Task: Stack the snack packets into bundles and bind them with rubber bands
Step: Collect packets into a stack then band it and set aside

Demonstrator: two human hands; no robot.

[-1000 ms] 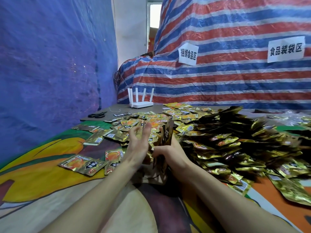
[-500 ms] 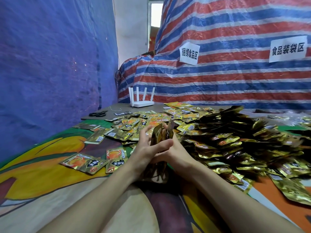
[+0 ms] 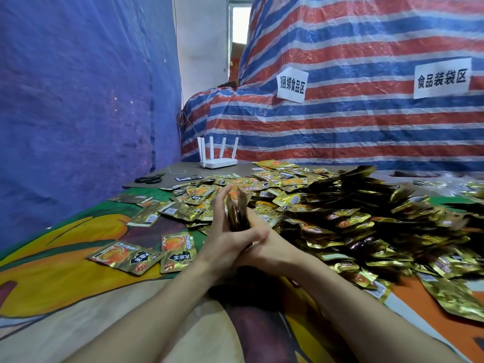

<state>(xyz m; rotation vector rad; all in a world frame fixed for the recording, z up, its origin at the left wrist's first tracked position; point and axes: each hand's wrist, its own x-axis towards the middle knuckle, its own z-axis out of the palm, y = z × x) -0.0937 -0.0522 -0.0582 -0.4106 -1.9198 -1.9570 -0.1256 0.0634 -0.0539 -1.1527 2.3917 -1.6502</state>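
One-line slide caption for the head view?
Left hand and right hand grip an upright stack of snack packets over a printed cloth, beside a large heap of loose packets.

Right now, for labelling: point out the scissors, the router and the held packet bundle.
scissors [image 3: 150,179], head view, on the black handles.
router [image 3: 219,163], head view, on its white base.
packet bundle [image 3: 237,215], head view, on its dark side.

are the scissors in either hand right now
No, the scissors lie on the far grey board near the white router.
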